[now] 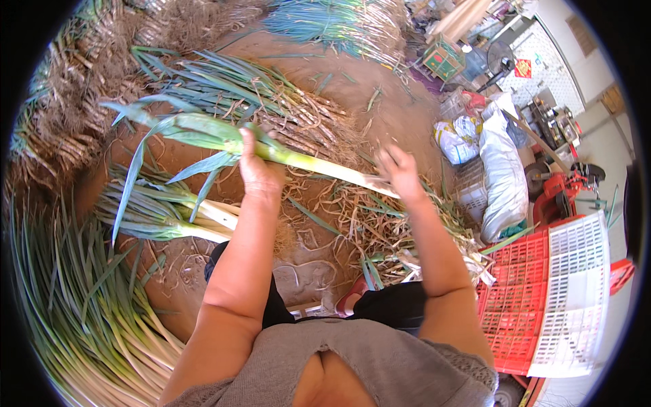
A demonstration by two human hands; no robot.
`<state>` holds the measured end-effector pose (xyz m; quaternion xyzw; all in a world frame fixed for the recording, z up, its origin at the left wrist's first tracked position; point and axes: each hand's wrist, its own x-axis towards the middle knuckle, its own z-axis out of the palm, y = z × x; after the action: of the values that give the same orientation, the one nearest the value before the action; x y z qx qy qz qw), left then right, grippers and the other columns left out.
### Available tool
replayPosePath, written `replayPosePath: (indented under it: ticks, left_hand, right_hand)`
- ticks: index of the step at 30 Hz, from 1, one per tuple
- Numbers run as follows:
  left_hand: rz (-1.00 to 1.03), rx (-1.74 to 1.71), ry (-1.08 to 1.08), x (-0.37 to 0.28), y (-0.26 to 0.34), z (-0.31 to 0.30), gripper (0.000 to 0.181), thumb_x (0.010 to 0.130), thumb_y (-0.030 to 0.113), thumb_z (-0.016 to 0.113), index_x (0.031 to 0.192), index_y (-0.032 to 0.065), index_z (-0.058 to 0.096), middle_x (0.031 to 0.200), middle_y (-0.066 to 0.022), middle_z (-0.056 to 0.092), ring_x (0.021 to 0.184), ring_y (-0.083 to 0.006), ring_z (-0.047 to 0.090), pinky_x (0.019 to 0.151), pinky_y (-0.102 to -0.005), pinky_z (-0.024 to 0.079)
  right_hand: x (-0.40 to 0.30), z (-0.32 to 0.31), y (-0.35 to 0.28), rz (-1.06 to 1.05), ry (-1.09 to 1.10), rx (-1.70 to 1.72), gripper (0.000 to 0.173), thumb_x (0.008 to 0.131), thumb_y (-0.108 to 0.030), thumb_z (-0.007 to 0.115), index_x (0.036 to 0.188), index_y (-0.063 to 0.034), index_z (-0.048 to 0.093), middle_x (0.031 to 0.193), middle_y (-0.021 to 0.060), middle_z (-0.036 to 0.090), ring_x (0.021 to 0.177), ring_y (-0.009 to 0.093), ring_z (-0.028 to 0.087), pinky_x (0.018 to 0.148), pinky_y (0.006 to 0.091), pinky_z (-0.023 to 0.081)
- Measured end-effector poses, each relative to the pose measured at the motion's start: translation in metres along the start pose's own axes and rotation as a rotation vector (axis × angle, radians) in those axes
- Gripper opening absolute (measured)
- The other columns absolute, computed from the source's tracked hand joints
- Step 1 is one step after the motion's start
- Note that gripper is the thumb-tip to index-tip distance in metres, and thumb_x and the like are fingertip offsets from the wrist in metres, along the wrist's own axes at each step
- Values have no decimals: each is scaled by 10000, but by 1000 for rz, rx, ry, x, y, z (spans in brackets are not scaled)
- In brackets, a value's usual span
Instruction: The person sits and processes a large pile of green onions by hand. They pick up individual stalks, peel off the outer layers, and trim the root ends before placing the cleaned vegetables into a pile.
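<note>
My left hand grips a large Welsh onion around the place where its green leaves meet the pale shank. Its leaves spread to the left, and its white end slants down to the right. At that end is my right hand, blurred, with its fingers curled close to the white shank; whether they pinch anything I cannot tell. Below my left forearm lie several pale-shanked onions with roots. Beyond the held onion, a pile of untrimmed onions rests on the dirt floor.
Dry peelings cover the ground between my hands and feet. Pale-shanked onions are heaped at lower left, with rooty bundles behind. Red and white plastic crates, a white sack and a fan stand at right.
</note>
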<state>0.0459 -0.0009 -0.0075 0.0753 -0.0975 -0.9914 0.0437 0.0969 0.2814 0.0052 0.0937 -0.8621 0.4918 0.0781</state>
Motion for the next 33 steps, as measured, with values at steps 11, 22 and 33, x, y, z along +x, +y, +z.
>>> replayPosePath:
  ticks: [11,22,33]
  left_hand:
    - [131,-90,-263,27,52,-13,449,684,451,691,911,105,516,721,6,488,668,-144,472,641,-291,373]
    - [4,-303,-571,17,69,-3,705,600,706,560,866,54,563,541,14,439,491,-88,441,474,-230,373]
    - [132,-253,-77,7,80,-19,649,776,646,443,1241,193,420,583,20,453,521,-148,462,915,-592,332]
  right_hand:
    - [-103,-169,28,313,169,-833,542,768,-261,633,1236,-58,449,1151,196,534,1105,354,474,949,394,359]
    - [-5,57,-120,82,-636,-565,434,720,-294,686,1040,-59,511,844,127,598,767,239,580,677,373,456]
    - [-47,-45,7,497,-396,7,374,781,-2,531,1153,7,491,917,85,586,820,185,555,704,275,451]
